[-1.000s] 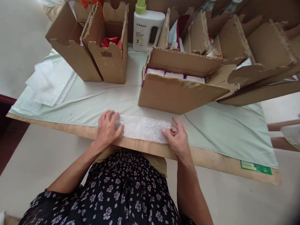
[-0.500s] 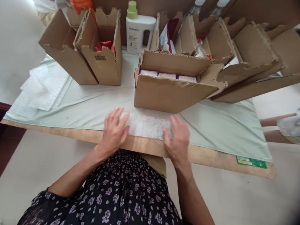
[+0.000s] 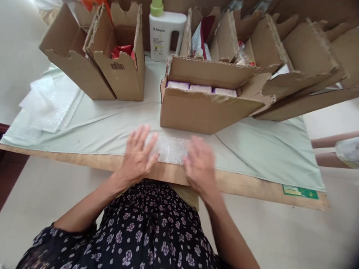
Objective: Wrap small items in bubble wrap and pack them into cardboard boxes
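Note:
A narrow strip of bubble wrap [image 3: 171,150] lies flat along the front edge of the cloth-covered table [image 3: 103,128]. On its left end rests my left hand [image 3: 137,154], open, with the fingers spread. My right hand [image 3: 199,162] covers the right end; it is blurred by motion, but its fingers look stretched out over the wrap. Just behind the strip stands a cardboard box [image 3: 192,113] holding several white and purple packs [image 3: 200,88].
More bubble wrap sheets [image 3: 48,104] lie at the table's left. Two open cardboard boxes [image 3: 122,79] stand behind them, beside a white bottle [image 3: 167,36] with a green cap. Several more open boxes [image 3: 306,48] line the back right. A person's legs [image 3: 329,151] show at far right.
My right hand has slid left over the bubble wrap, so less of the strip shows. My left hand's fingers have flattened and spread more. The view has shifted slightly.

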{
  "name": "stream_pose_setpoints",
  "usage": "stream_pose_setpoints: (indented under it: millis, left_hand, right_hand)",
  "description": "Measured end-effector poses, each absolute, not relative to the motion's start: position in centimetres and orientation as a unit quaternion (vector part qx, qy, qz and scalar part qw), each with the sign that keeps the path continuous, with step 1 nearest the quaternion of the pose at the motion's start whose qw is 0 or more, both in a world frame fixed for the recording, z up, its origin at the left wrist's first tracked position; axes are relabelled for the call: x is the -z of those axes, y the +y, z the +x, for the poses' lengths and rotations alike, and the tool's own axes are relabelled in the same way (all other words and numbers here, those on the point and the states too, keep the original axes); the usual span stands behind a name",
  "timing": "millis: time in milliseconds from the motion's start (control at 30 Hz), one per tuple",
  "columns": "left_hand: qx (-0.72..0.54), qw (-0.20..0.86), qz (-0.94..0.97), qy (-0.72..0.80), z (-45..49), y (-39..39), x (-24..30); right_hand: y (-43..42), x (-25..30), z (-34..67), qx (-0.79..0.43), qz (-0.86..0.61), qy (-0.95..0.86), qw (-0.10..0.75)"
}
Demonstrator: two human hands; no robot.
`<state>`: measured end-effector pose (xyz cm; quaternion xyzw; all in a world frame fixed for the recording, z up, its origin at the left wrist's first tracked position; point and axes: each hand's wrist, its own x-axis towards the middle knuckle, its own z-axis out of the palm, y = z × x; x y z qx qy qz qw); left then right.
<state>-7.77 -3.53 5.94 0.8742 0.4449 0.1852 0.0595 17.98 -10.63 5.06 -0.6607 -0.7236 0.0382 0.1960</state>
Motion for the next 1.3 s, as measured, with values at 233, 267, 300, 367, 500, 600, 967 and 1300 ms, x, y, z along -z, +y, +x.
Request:
stream_pose_setpoints:
  millis: [233, 267, 300, 367, 500, 600, 967, 1300]
  left_hand:
    - [-0.067, 0.143, 0.911, 0.382, -7.9, -2.9, -4.4]
    - [-0.082, 0.147, 0.908, 0.385, -8.5, -2.6, -4.7]
    - [-0.099, 0.146, 0.903, 0.393, -8.9, -2.2, -5.0]
    - [-0.121, 0.128, 0.885, 0.430, -8.8, -0.9, -5.6]
    - [-0.091, 0.106, 0.859, 0.493, -6.8, 1.6, -5.7]
    - [-0.113, 0.117, 0.858, 0.488, -6.4, 1.6, -5.9]
    - [-0.266, 0.390, 0.663, 0.580, -14.7, -6.9, -7.9]
    - [-0.319, 0.400, 0.574, 0.640, -17.5, -2.8, -8.4]
  right_hand:
    - [-12.9, -2.3, 21.4, -0.067, -0.681, -0.708, 0.178]
    - [-14.1, -2.4, 23.3, -0.042, -0.717, -0.666, 0.200]
    - [-14.9, -2.6, 24.8, -0.021, -0.743, -0.632, 0.218]
    - [-15.1, -3.2, 26.2, 0.003, -0.761, -0.601, 0.245]
    - [-10.7, -3.2, 23.5, -0.008, -0.744, -0.622, 0.243]
    - [-8.3, -2.7, 21.3, -0.022, -0.728, -0.636, 0.255]
    - [-6.5, -8.6, 15.3, 0.004, -0.554, -0.752, 0.357]
    - [-3.5, -7.7, 13.1, -0.058, -0.587, -0.734, 0.336]
